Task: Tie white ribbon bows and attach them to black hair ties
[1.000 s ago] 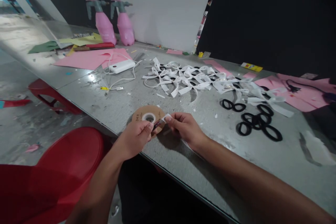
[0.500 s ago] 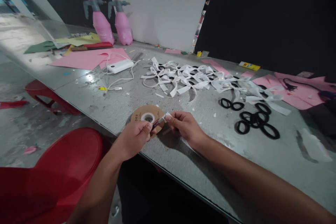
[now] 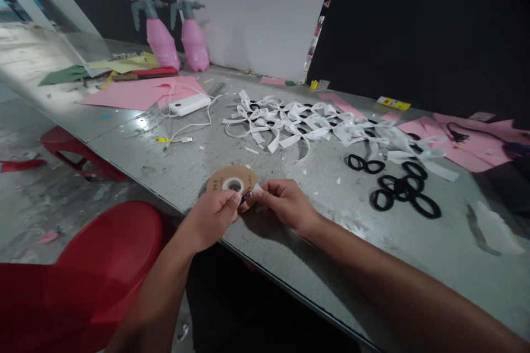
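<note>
My left hand (image 3: pixel 217 215) is closed in a pinch on a small dark piece (image 3: pixel 245 196), too small to make out clearly. Facing it, my right hand (image 3: pixel 287 204) pinches the end of a white ribbon (image 3: pixel 255 188), which touches or nearly touches the dark piece. Just behind the fingers lies a brown cardboard spool (image 3: pixel 216 176) with a white core, partly covered by my left hand. Farther back, a spread of knotted white ribbons (image 3: pixel 290 118) is looped with black hair ties. Several bare black hair ties (image 3: pixel 399 187) lie to the right.
A white power bank (image 3: pixel 190 105) with a cable lies at the back left, near pink sheets (image 3: pixel 128 94). Two pink spray bottles (image 3: pixel 194 44) stand against the wall. A yellow tube (image 3: pixel 393 103) lies at the back. Red stools (image 3: pixel 111 237) stand left of the table edge.
My right hand has moved slightly left and down, bringing the white ribbon end closer to my left hand's fingers. The left hand has hardly moved.
</note>
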`<state>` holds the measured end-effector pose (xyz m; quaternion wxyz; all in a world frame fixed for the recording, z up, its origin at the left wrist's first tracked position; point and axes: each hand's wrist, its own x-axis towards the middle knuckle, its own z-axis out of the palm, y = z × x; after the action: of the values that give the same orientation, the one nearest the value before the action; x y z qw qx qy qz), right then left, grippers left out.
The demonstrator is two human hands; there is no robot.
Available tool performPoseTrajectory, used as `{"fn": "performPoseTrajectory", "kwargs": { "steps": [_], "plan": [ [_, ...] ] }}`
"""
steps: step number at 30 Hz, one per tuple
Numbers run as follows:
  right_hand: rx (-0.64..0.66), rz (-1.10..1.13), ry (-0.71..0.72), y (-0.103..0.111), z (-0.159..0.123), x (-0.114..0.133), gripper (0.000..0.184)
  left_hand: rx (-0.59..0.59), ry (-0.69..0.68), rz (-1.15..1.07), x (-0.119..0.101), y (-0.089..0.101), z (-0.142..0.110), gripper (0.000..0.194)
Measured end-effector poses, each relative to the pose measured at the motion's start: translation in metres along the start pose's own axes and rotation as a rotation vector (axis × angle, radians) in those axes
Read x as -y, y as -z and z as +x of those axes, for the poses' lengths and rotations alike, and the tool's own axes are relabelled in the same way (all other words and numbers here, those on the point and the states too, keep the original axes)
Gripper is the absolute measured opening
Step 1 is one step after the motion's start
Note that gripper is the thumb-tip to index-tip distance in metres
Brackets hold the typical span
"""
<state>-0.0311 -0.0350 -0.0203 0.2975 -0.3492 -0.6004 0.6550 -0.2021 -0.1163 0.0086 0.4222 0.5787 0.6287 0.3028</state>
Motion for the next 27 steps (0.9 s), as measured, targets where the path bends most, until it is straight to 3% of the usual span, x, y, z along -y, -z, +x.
{"fn": "performPoseTrajectory", "kwargs": {
  "steps": [6, 10, 15, 20, 27],
  "plan": [
    [-0.012, 0.138, -0.030, 0.0016, 0.0004, -0.0023, 0.039, -0.004, 0.004, 0.033, 0.0010, 0.0011, -0.0004, 0.038],
    [0.001, 0.002, 0.027, 0.0010, 0.0002, -0.0022, 0.038, 0.002, -0.014, 0.044, 0.0018, 0.0017, 0.0004, 0.039],
    [-0.013, 0.118, -0.024, 0.0014, 0.0000, -0.0017, 0.040, -0.001, -0.020, 0.029, 0.0015, 0.0014, 0.0005, 0.039],
    [0.024, -0.017, 0.011, 0.0001, -0.0016, -0.0005, 0.036, -0.011, -0.020, 0.018, 0.0006, 0.0023, 0.0007, 0.037],
    [-0.050, 0.292, -0.048, 0.0015, 0.0018, 0.0039, 0.041, -0.006, 0.025, -0.090, 0.0049, 0.0024, 0.0004, 0.041]
  ]
}}
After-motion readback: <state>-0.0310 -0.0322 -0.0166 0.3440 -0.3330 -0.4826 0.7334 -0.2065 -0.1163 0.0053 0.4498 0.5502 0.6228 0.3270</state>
